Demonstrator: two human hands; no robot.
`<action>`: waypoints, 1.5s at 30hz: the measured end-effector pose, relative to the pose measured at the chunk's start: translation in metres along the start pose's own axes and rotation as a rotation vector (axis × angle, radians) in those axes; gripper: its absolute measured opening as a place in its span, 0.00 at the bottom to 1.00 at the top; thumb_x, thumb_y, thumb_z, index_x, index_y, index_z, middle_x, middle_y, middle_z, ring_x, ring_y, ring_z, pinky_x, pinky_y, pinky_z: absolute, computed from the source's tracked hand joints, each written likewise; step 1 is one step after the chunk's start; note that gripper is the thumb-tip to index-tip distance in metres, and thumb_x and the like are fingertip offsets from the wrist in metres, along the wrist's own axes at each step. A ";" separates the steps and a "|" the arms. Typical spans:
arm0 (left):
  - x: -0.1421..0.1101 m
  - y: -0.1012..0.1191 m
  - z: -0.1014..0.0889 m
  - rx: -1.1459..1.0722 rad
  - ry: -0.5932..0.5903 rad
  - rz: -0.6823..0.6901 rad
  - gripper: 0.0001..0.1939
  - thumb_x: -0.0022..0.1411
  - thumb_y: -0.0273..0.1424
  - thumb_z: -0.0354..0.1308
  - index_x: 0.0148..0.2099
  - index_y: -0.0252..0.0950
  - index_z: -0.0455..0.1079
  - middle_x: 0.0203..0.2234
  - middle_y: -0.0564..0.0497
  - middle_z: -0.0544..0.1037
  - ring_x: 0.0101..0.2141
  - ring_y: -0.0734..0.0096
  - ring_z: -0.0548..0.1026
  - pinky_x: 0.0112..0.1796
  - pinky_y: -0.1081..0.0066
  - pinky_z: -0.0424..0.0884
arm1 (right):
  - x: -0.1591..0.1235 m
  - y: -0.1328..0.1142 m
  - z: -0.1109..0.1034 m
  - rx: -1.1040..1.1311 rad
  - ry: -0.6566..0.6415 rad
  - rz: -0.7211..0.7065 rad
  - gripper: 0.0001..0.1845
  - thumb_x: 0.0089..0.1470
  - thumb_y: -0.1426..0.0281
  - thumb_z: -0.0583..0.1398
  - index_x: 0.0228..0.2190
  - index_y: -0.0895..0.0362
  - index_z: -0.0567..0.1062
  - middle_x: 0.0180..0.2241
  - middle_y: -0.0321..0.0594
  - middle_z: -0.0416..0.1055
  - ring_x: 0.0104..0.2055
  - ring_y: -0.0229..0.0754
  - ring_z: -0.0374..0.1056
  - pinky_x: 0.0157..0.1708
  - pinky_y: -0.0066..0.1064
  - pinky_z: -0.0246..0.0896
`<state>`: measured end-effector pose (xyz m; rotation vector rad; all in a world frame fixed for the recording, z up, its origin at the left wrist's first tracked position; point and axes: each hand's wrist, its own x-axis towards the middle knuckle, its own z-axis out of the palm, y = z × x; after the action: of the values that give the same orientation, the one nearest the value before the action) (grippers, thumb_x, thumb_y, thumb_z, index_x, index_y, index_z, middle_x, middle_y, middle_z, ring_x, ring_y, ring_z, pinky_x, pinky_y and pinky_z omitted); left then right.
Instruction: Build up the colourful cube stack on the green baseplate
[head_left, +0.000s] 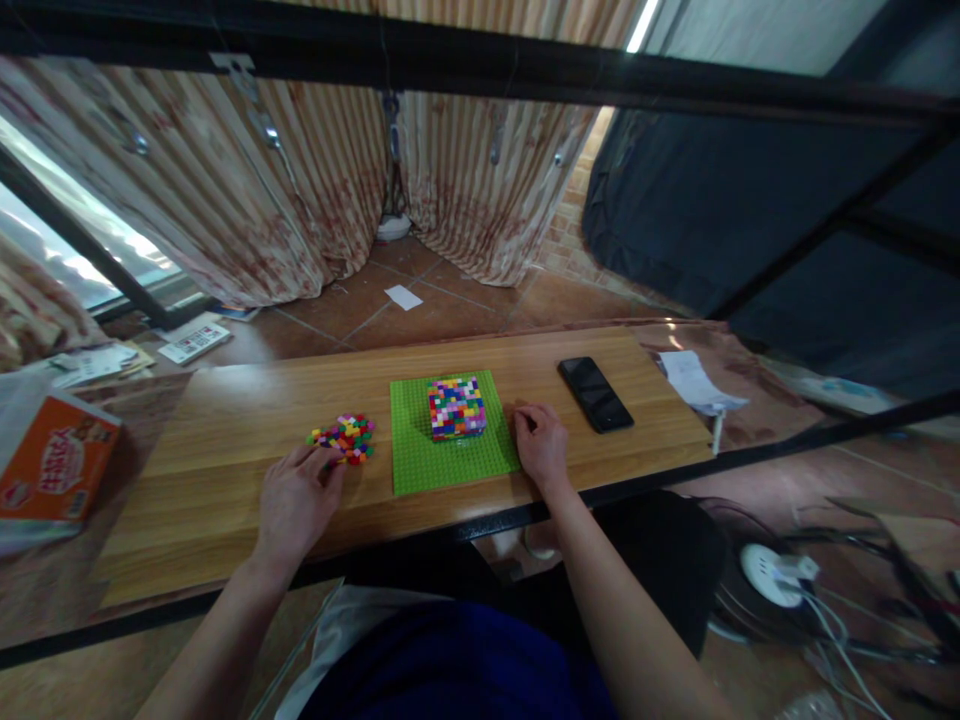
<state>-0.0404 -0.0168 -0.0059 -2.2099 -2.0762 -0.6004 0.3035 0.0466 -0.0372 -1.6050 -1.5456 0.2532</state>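
A bright green studded baseplate (412, 472) lies on the wooden tabletop. On it stands a blocky structure (457, 408) of many small multicoloured toy bricks. To the left is a loose pile of small toy bricks (352, 436). My left hand (298, 495) is at the near left edge of this pile, thumb and index fingertip close together; whatever is between them is too small to make out. My right hand (541, 445) rests beside the baseplate's right edge, its fingers curled in, with nothing visible in them.
A black phone (595, 394) lies on the table (247, 400) to the right. White papers (694, 380) are past the table's right end. An orange and white box (64, 460) is at the left. A dark metal bar (480, 528) runs along the near edge.
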 end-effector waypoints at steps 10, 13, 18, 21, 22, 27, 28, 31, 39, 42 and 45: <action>0.001 0.002 0.000 -0.001 -0.007 0.011 0.17 0.64 0.39 0.47 0.39 0.37 0.74 0.38 0.43 0.79 0.39 0.57 0.76 0.43 0.61 0.70 | 0.000 0.002 0.001 -0.005 -0.001 0.002 0.12 0.56 0.71 0.55 0.31 0.58 0.79 0.33 0.45 0.75 0.38 0.46 0.69 0.41 0.37 0.64; 0.001 0.003 -0.001 -0.009 -0.019 0.007 0.17 0.64 0.40 0.46 0.38 0.37 0.73 0.37 0.43 0.78 0.38 0.57 0.76 0.43 0.61 0.69 | 0.000 0.002 0.001 -0.006 -0.003 -0.007 0.12 0.56 0.71 0.55 0.30 0.58 0.79 0.33 0.45 0.75 0.38 0.45 0.69 0.41 0.36 0.64; 0.000 0.009 -0.005 -0.042 -0.011 -0.053 0.16 0.65 0.41 0.45 0.40 0.38 0.71 0.36 0.44 0.78 0.36 0.58 0.76 0.39 0.64 0.70 | 0.000 0.001 0.001 -0.002 0.007 -0.014 0.12 0.57 0.70 0.55 0.30 0.58 0.79 0.33 0.45 0.75 0.38 0.46 0.69 0.41 0.37 0.64; 0.001 0.011 -0.007 -0.098 -0.009 -0.078 0.16 0.64 0.41 0.45 0.41 0.38 0.69 0.35 0.46 0.78 0.36 0.59 0.77 0.37 0.65 0.70 | 0.000 0.001 0.001 -0.002 0.011 -0.011 0.12 0.56 0.70 0.55 0.30 0.57 0.79 0.33 0.45 0.75 0.38 0.46 0.69 0.41 0.37 0.64; 0.001 0.011 -0.007 -0.119 -0.011 -0.080 0.16 0.64 0.41 0.45 0.40 0.38 0.69 0.35 0.46 0.78 0.35 0.59 0.77 0.37 0.65 0.70 | 0.000 0.001 0.001 -0.003 0.011 -0.009 0.12 0.56 0.70 0.55 0.30 0.57 0.79 0.33 0.45 0.75 0.38 0.46 0.69 0.41 0.37 0.64; 0.003 0.013 -0.007 -0.213 0.013 -0.090 0.14 0.64 0.41 0.47 0.38 0.39 0.68 0.34 0.48 0.78 0.35 0.62 0.77 0.38 0.66 0.70 | 0.000 0.001 0.001 0.004 0.009 -0.017 0.12 0.57 0.71 0.55 0.29 0.57 0.79 0.33 0.45 0.75 0.38 0.45 0.69 0.41 0.36 0.64; 0.003 0.013 -0.007 -0.231 0.017 -0.088 0.14 0.64 0.42 0.47 0.38 0.39 0.68 0.34 0.48 0.78 0.35 0.62 0.77 0.38 0.66 0.71 | 0.000 0.001 0.001 0.002 0.008 -0.017 0.12 0.57 0.71 0.55 0.29 0.57 0.79 0.33 0.45 0.75 0.38 0.46 0.69 0.41 0.37 0.64; 0.004 0.014 -0.007 -0.276 0.028 -0.070 0.14 0.64 0.42 0.47 0.38 0.39 0.68 0.33 0.48 0.77 0.35 0.62 0.77 0.39 0.65 0.71 | 0.000 0.002 0.001 -0.004 0.009 -0.015 0.12 0.57 0.70 0.55 0.30 0.57 0.79 0.33 0.45 0.75 0.38 0.46 0.69 0.41 0.37 0.64; 0.007 0.022 -0.010 -0.337 0.052 -0.034 0.15 0.65 0.42 0.48 0.38 0.39 0.70 0.35 0.49 0.79 0.37 0.63 0.77 0.42 0.66 0.71 | 0.001 0.001 0.000 0.000 -0.001 -0.012 0.12 0.57 0.71 0.55 0.30 0.58 0.79 0.33 0.46 0.75 0.38 0.46 0.69 0.41 0.37 0.64; 0.007 0.023 -0.008 -0.343 0.062 -0.016 0.15 0.65 0.42 0.48 0.38 0.39 0.71 0.34 0.49 0.79 0.37 0.63 0.77 0.42 0.66 0.71 | 0.001 0.001 0.000 0.002 0.000 -0.011 0.12 0.57 0.71 0.55 0.30 0.58 0.79 0.33 0.45 0.75 0.38 0.46 0.69 0.41 0.37 0.64; 0.008 0.022 -0.006 -0.343 0.059 -0.004 0.15 0.65 0.41 0.48 0.36 0.39 0.72 0.33 0.49 0.79 0.37 0.63 0.77 0.41 0.66 0.71 | 0.000 0.001 0.000 0.001 0.003 -0.013 0.13 0.57 0.71 0.55 0.30 0.58 0.79 0.33 0.45 0.75 0.38 0.45 0.69 0.40 0.36 0.64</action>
<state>-0.0200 -0.0135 0.0070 -2.3185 -2.0805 -1.0810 0.3040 0.0471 -0.0374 -1.5935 -1.5537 0.2442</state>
